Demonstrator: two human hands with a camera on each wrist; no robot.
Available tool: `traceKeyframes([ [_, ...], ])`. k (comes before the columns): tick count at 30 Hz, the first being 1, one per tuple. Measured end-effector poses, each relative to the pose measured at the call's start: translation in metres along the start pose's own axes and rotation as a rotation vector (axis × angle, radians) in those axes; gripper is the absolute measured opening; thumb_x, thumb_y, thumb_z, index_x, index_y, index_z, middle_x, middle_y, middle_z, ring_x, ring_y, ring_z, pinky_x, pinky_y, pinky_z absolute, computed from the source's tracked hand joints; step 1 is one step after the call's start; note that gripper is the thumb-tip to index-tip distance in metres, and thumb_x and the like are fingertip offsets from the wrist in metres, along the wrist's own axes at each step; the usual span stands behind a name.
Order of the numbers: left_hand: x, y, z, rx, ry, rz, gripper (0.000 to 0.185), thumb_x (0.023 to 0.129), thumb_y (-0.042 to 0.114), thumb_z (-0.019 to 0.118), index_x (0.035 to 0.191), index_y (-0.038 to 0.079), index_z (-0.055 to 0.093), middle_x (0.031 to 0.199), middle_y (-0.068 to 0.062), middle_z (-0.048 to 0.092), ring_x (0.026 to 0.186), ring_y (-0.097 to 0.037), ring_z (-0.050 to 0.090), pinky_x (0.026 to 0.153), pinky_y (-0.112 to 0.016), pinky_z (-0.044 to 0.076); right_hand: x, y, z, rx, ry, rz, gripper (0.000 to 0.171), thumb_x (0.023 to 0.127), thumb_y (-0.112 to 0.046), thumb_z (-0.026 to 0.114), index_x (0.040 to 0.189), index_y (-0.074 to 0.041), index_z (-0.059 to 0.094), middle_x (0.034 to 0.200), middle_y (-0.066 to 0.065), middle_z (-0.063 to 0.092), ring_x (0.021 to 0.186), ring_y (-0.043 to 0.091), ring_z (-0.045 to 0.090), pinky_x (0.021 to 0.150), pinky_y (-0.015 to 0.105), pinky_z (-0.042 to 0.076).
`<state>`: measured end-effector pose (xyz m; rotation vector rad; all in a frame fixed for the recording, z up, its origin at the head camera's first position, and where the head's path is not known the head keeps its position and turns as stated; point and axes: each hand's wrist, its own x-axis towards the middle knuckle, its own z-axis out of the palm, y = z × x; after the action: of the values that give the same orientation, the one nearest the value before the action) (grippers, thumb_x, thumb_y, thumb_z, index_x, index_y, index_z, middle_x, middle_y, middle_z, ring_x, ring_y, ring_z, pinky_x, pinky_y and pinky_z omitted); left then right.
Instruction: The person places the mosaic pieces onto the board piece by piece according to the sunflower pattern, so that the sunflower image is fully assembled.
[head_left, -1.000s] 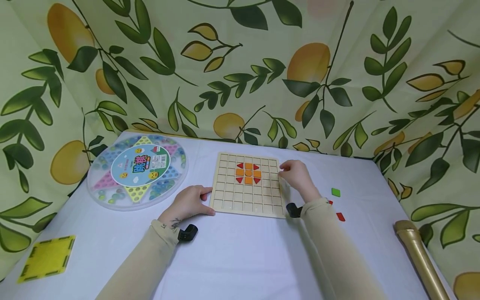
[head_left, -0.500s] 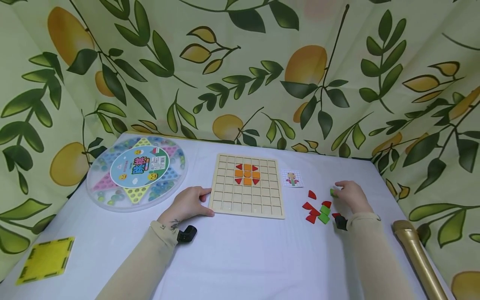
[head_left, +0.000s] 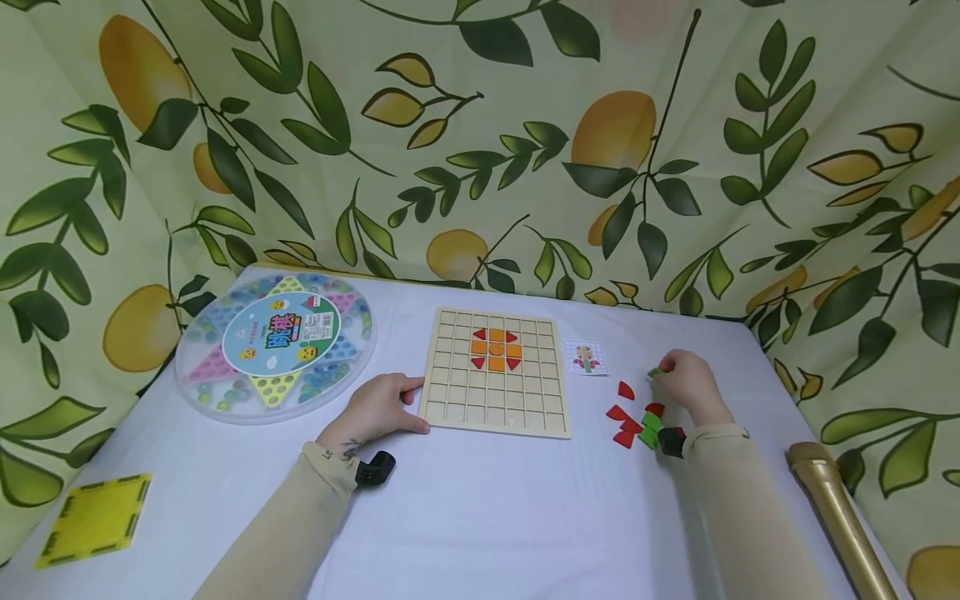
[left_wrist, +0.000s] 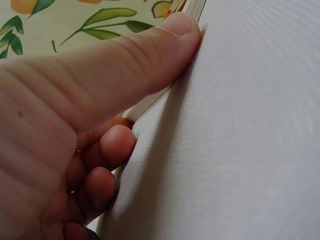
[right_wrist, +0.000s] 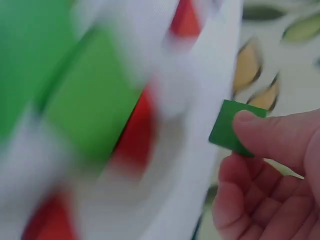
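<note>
A wooden grid board lies mid-table with a small orange and red tile pattern in its upper cells. My left hand rests on the table with its thumb against the board's left edge. My right hand is to the right of the board and pinches a green square tile, lifted off the cloth, also seen as the green tile. Below that hand lie loose red and green tiles. A small pattern card sits beside the board.
A round clear marble game case stands at the left. A yellow square plate lies at the near left corner, and a gold microphone at the near right. Leaf-print cloth walls close in the table.
My right hand left the board's right edge, went right to the loose tiles and picked up a green square tile, then moved slightly back left with it. My left hand stayed put.
</note>
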<state>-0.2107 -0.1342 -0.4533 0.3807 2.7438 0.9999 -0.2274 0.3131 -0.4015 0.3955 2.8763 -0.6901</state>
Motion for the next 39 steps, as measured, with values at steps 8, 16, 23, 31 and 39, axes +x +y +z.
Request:
traceKeyframes([
  [8, 0.0, 0.0, 0.0, -0.007, -0.004, -0.011, 0.08, 0.054, 0.032, 0.089, 0.125, 0.009, 0.059, 0.073, 0.001, 0.047, 0.065, -0.014, 0.04, 0.061, -0.027, 0.03, -0.008, -0.084, 0.022, 0.148, 0.017, -0.234, 0.016, 0.088, -0.006, 0.056, 0.101, 0.003, 0.06, 0.1, 0.019, 0.06, 0.087, 0.028, 0.053, 0.073, 0.036, 0.047],
  [16, 0.0, 0.001, 0.001, 0.008, -0.002, 0.01, 0.079, 0.054, 0.032, 0.088, 0.125, 0.009, 0.06, 0.072, 0.002, 0.047, 0.064, -0.014, 0.04, 0.061, -0.026, 0.03, -0.021, -0.151, 0.075, 0.186, -0.103, -0.382, 0.011, 0.087, -0.006, 0.06, 0.095, -0.003, 0.066, 0.094, 0.01, 0.063, 0.084, 0.021, 0.054, 0.073, 0.032, 0.046],
  [23, 0.0, 0.001, 0.001, 0.007, 0.001, 0.01, 0.08, 0.054, 0.032, 0.088, 0.124, 0.009, 0.06, 0.073, 0.002, 0.048, 0.065, -0.014, 0.04, 0.061, -0.027, 0.03, -0.024, -0.171, 0.105, 0.058, -0.121, -0.411, 0.009, 0.086, -0.004, 0.061, 0.09, -0.007, 0.069, 0.095, 0.005, 0.063, 0.085, 0.019, 0.053, 0.082, 0.035, 0.045],
  [31, -0.001, 0.002, 0.0, 0.006, 0.003, 0.009, 0.079, 0.054, 0.032, 0.088, 0.124, 0.009, 0.06, 0.073, 0.002, 0.048, 0.064, -0.014, 0.04, 0.062, -0.027, 0.029, -0.024, -0.172, 0.111, -0.025, -0.098, -0.414, 0.011, 0.086, -0.007, 0.063, 0.091, -0.009, 0.072, 0.096, 0.004, 0.066, 0.091, 0.019, 0.057, 0.084, 0.036, 0.046],
  [39, -0.001, 0.001, 0.0, 0.006, 0.002, 0.004, 0.08, 0.054, 0.032, 0.088, 0.125, 0.009, 0.059, 0.073, 0.002, 0.048, 0.065, -0.014, 0.04, 0.062, -0.027, 0.029, -0.027, -0.17, 0.115, -0.079, -0.059, -0.43, 0.015, 0.087, -0.008, 0.062, 0.096, -0.009, 0.073, 0.104, 0.005, 0.067, 0.106, 0.022, 0.058, 0.092, 0.038, 0.044],
])
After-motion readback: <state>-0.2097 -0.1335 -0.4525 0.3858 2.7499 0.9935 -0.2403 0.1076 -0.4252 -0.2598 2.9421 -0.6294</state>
